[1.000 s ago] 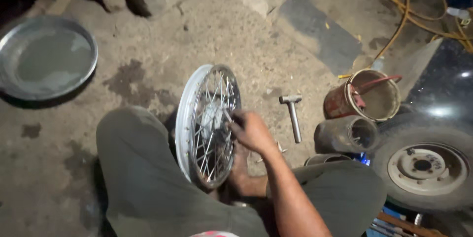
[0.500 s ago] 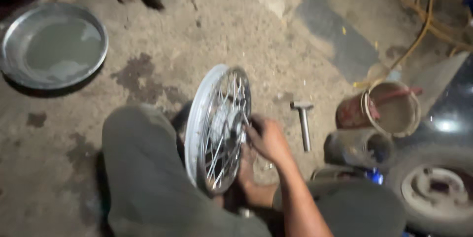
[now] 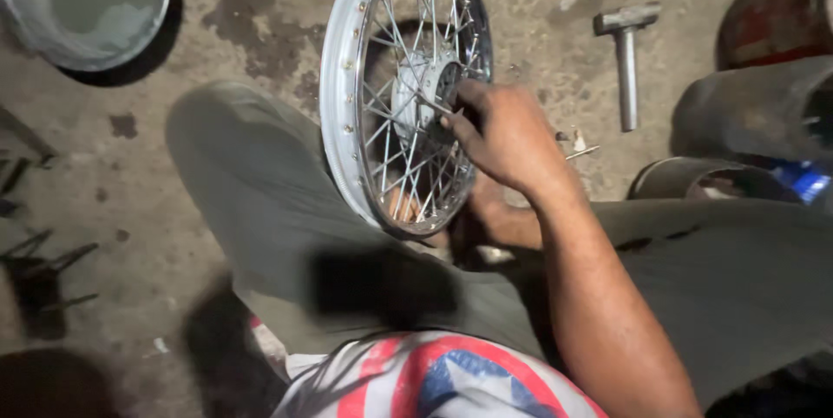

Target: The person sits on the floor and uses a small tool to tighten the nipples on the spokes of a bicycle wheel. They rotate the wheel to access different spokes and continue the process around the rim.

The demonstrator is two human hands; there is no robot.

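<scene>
A spoked wheel (image 3: 403,88) stands upright on its rim on a stained concrete floor (image 3: 252,1), leaning against the person's left knee (image 3: 260,184). Rim is bright chrome w/ small nipple heads along its inner edge; thin crossed wire spokes run to a pale metal hub (image 3: 425,88) at ctr. No tyre fitted. The right hand (image 3: 508,136) reaches in from the open side, fingers curled together at the hub, pinched on what looks like a thin spoke or rod; exact grip can't be told. The left hand (image 3: 490,210) sits low behind the wheel, mostly hidden by spokes and the right forearm, so its state can't be told. On the floor: a hammer (image 3: 626,53) to the right of the wheel, a round metal basin (image 3: 87,1) top left, well apart, and dark cylindrical parts (image 3: 746,110) at the right edge.
</scene>
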